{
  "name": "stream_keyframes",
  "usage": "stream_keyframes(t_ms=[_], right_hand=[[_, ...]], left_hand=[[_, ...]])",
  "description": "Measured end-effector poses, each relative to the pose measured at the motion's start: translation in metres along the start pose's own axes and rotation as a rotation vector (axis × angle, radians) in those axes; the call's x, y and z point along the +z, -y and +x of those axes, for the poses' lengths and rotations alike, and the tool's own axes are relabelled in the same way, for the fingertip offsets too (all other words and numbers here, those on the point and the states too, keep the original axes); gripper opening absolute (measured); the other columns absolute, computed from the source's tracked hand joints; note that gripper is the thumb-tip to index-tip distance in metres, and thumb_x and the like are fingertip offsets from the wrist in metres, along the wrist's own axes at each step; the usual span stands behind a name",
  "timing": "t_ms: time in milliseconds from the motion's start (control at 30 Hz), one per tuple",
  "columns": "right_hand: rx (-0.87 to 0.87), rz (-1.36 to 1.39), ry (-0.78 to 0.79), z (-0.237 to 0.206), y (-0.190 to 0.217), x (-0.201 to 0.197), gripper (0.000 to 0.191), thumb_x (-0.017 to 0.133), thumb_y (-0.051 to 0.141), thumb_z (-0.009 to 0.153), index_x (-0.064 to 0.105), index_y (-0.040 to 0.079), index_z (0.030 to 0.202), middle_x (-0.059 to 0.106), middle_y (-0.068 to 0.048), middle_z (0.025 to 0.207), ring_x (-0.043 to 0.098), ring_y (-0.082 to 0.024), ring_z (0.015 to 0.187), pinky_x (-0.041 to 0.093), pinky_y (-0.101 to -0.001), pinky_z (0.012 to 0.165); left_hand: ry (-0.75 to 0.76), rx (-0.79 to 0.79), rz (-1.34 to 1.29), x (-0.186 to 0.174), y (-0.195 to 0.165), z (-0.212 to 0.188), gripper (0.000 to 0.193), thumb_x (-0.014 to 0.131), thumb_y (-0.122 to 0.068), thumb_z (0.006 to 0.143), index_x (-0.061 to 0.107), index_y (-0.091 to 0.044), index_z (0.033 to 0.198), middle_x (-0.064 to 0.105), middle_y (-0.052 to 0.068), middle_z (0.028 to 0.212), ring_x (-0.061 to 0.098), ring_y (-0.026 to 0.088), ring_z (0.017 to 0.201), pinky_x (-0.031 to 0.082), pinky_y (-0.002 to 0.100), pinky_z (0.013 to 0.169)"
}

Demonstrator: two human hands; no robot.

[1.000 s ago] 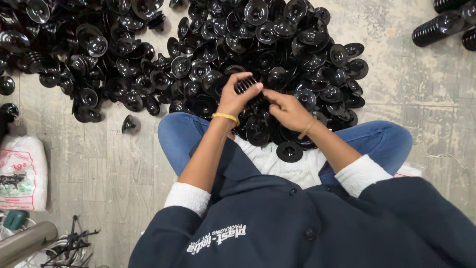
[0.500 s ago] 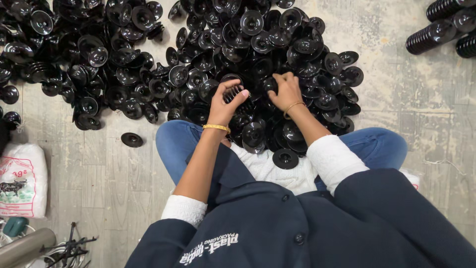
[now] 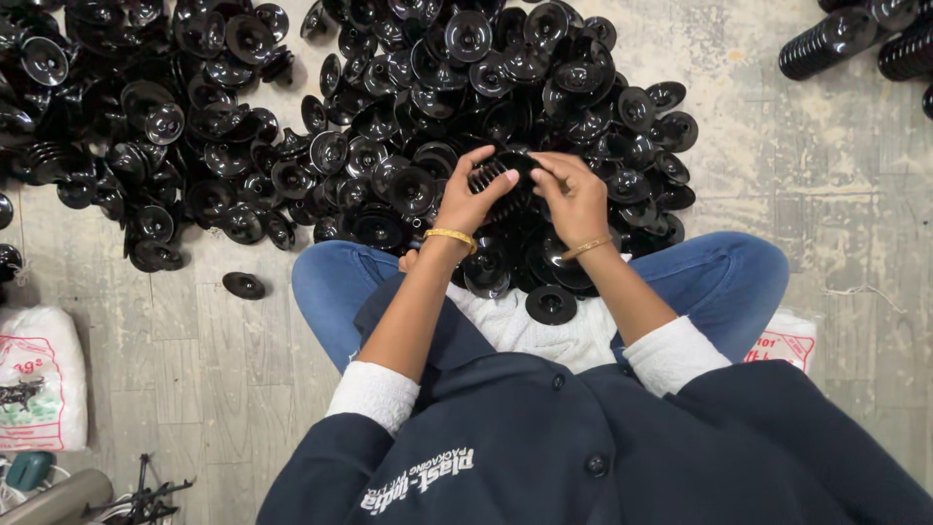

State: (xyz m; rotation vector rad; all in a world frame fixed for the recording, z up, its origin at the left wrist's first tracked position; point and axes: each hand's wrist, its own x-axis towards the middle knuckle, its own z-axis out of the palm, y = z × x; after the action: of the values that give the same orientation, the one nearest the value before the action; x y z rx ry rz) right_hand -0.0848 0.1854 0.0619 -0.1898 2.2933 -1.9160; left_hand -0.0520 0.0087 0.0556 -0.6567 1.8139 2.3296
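While the person sits cross-legged on a pale concrete floor [image 3: 855, 194], the scene reads from left to right as follows.

Far left: a white printed plastic sack [image 3: 39, 389] lies on the floor, well apart from the hands; below it, a grey metal cylinder [image 3: 58, 498] and a small black wire stand [image 3: 146, 491] sit at the bottom edge.

Pile: a wide heap of glossy black round plastic caps [image 3: 233, 107], each a shallow dish with a raised centre, spreads across the floor ahead of the knees and spills into the lap.

Stray piece: one loose black cap [image 3: 243, 285] lies alone on the floor, just beside the left knee.

Left hand [image 3: 473, 202]: fingers curled closed around the left end of a short nested stack of black caps [image 3: 505, 185], with a gold bangle at the wrist.

Held stack: it is carried sideways above the near edge of the pile, between both hands; its ribbed rims show as parallel ridges, dark and shiny.

Right hand [image 3: 573, 197]: fingers bent and closed on the right end of the same stack, thumb pressing at the top.

Step in hand: by my judgement, caps are being gathered and nested into a column.

Next move calls for: probably a steady two-handed squeeze so the rims stay aligned while another cap is seated.

Far right: finished long black stacked columns [image 3: 826, 44] lie on the floor at the top corner.
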Motion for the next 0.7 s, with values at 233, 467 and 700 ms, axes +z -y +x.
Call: stream_keyframes(t_ms=[233,467,700], right_hand=[[-0.088,-0.042,0.103,-0.01,0.012,0.005,0.022,0.068,0.008,0.1,0.074,0.004,0.12,0.077,-0.002,0.102,0.062,-0.003,0.083,0.051,-0.0199,0.075],[-0.07,-0.1,0.034,-0.013,0.019,0.004,0.024,0.07,0.011,0.097,0.075,0.006,0.12,0.079,-0.002,0.103,0.067,-0.002,0.083,0.055,-0.0198,0.076],[-0.325,-0.162,0.025,-0.007,0.026,-0.003,0.025,0.069,0.006,0.101,0.073,0.004,0.125,0.079,-0.011,0.113,0.073,-0.01,0.101,0.053,-0.029,0.102]], left_hand=[[-0.007,-0.048,-0.113,-0.008,-0.017,-0.011,0.058,0.083,-0.024,0.081,0.06,-0.014,0.133,0.067,0.003,0.103,0.068,0.012,0.087,0.059,0.029,0.066],[0.018,-0.102,-0.104,-0.006,-0.032,-0.015,0.056,0.085,-0.025,0.08,0.062,-0.013,0.13,0.068,0.002,0.099,0.069,0.012,0.084,0.062,0.031,0.068],[0.024,-0.155,-0.163,0.008,-0.033,-0.005,0.055,0.084,-0.028,0.08,0.062,-0.018,0.129,0.068,-0.001,0.103,0.068,0.014,0.091,0.062,0.038,0.074]])
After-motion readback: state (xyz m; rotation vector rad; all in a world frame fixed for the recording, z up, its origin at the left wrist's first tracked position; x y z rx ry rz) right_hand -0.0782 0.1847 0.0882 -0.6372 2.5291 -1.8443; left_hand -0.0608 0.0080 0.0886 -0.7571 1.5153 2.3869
